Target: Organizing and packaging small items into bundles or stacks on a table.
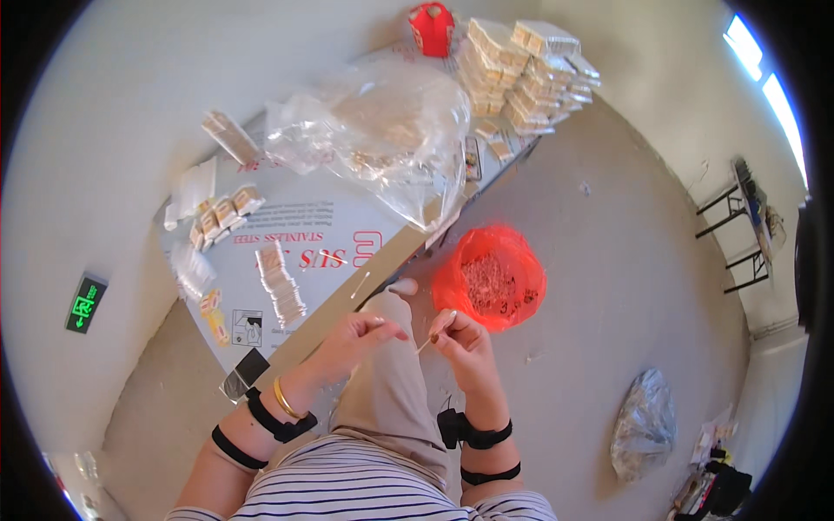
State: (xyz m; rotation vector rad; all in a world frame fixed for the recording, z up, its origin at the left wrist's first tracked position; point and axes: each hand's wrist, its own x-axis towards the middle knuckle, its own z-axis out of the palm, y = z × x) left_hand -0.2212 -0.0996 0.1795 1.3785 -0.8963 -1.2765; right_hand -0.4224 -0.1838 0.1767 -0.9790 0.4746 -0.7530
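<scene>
My right hand (462, 340) is raised in front of my knees, thumb and fingers pinching a thin pale stick (423, 346). Its kind is too small to make out. Beside it, my left hand (363, 340) is closed, fingers curled toward the thumb; whatever they may hold is hidden. A gap separates the two hands. On the table edge just beyond my left hand lies a thin white stick (360, 285) that resembles a cotton swab. Farther left, a long row of slim white sticks or packets (280, 285) rests on the printed metal-sheet tabletop (321, 221).
A tub lined with a red bag (532, 286), holding small pinkish pieces, stands right of the table. Clear plastic bags (365, 130) cover the table's far part. Stacked packs (530, 74) and a red bag (432, 29) are behind. A filled plastic bag (644, 425) sits on the floor.
</scene>
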